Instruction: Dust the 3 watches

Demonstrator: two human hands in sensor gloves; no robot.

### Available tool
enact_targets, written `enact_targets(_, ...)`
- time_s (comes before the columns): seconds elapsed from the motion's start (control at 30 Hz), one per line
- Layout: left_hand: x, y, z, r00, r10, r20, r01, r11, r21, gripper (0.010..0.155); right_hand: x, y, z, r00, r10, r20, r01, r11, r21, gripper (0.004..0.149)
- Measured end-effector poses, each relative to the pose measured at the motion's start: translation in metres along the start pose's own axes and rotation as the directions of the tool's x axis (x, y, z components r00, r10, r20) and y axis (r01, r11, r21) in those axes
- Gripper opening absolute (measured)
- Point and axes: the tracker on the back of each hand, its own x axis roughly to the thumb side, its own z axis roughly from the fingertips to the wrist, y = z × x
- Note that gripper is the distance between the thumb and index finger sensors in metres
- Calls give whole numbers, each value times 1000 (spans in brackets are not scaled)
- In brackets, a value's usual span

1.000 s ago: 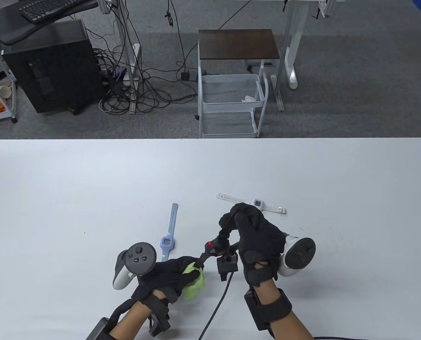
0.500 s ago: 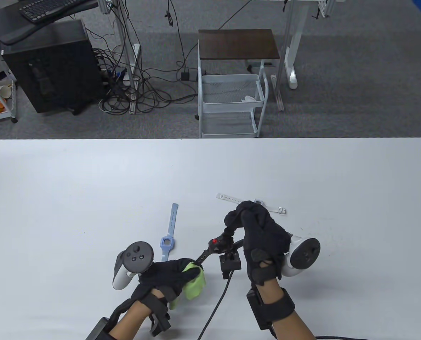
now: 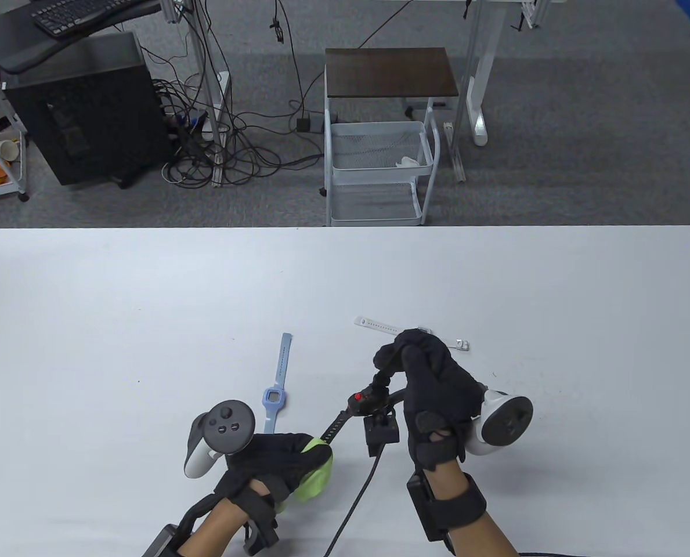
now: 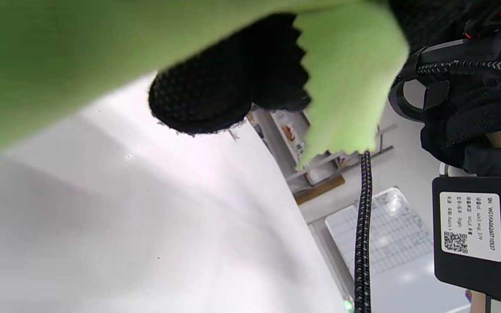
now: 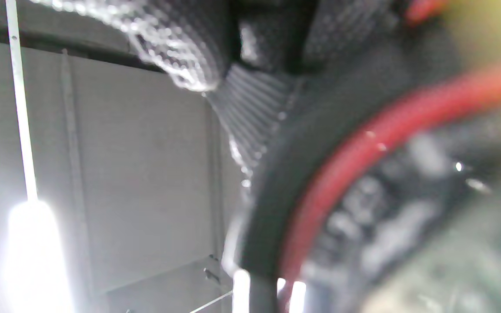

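Three watches point(image 3: 358, 403), one cloth point(image 3: 315, 478)

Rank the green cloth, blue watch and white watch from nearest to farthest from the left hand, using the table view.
1. green cloth: held in the left hand.
2. blue watch: just beyond that hand.
3. white watch: farther off to the right, partly behind the right hand.

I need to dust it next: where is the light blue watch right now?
In the table view the light blue rubber-strapped watch lies flat on the white table, left of centre, just beyond the left hand holding the green cloth.
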Motion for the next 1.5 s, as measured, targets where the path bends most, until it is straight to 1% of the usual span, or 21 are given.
enact_targets(0.07,1,0,1,1000,11,9,-11,1000,19,52,2,0,0,1000,0,12,0,1000,-24,37)
enact_targets(0.17,1,2,2,1000,15,8,-16,998,64,50,4,1,0,1000,8,25,-8,1000,-17,37)
enact_targets(0.33,2,4,2,995,-99,-22,101,992,78,47,5,2,0,1000,8,29,-8,1000,-23,37)
enact_targets(0.4,1,5,2,995,-92,-38,95,991,91,47,5,2,0,1000,7,28,-6,1000,-26,37)
enact_targets(0.47,-1,5,4,997,-67,-35,70,995,78,48,6,1,-1,1000,-1,29,2,999,-38,37)
enact_targets(0.5,-2,5,5,998,-52,-39,55,993,103,50,7,0,-1,1000,-6,30,7,999,-41,37)
enact_targets(0.53,-2,5,5,999,-42,-32,46,993,107,50,7,0,-1,1000,-4,31,5,999,-39,37)
enact_targets(0.63,1,6,5,997,-72,-41,76,991,114,49,9,0,0,999,1,38,1,999,-41,37)
enact_targets(0.7,4,5,4,992,-112,-52,117,988,100,48,9,1,0,999,-1,43,3,999,-41,37)
enact_targets(0.8,6,2,1,973,-206,-108,206,978,-10,46,10,3,1,997,31,64,-30,999,-19,37)
enact_targets(0.87,6,1,1,970,-221,-100,226,973,48,46,10,4,1,996,44,74,-43,999,-15,37)
enact_targets(1.0,3,2,2,979,-166,-118,173,984,51,47,12,3,0,996,34,81,-32,999,-25,37)
enact_targets(1.1,0,0,0,973,-161,-165,165,986,10,47,11,2,0,995,54,87,-53,998,-20,37)
enact_targets(1.17,-2,-2,-1,948,-243,-204,241,970,-36,47,11,0,-2,996,33,88,-29,999,-44,37)
enact_targets(1.2,-3,-1,-2,939,-275,-206,272,961,-46,47,12,-1,-3,996,38,84,-35,999,-37,37)
enact_targets(1.33,-3,0,-2,942,-262,-209,261,965,-32,49,7,-5,-4,992,101,75,-99,995,-23,37)
enact_targets(1.5,-7,-2,-3,935,-268,-233,259,963,-70,56,0,-5,-4,991,123,55,-123,992,-17,37)
